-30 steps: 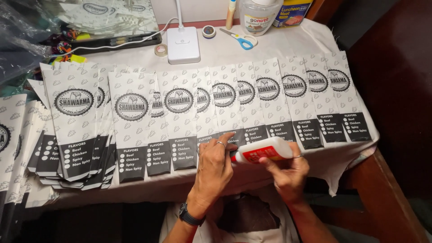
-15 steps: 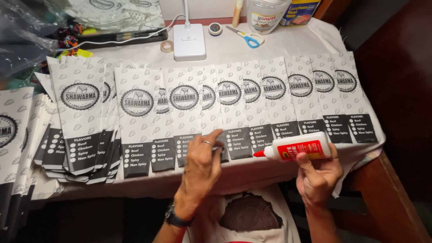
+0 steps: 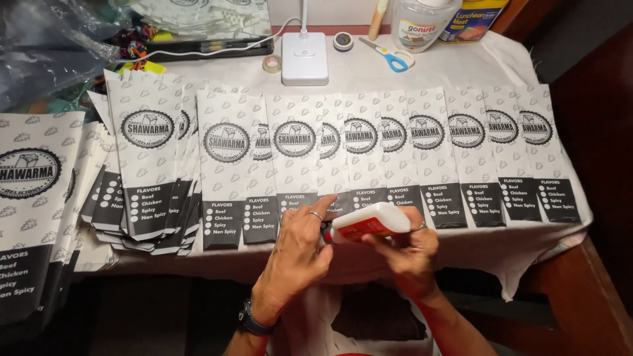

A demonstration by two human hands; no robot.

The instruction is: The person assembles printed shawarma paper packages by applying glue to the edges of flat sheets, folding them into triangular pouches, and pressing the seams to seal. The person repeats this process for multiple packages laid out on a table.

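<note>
r hand grasps white glue bottle at worktop front edge, over row of printed paper bags; l hand fingertips pinch its red tip. scissors far back.

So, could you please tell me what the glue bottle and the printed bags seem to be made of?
Glue bottle: probably plastic, smooth and white with a slight sheen, red label. Printed bags: apparently thin matte paper, lying flat with creased edges.
</note>
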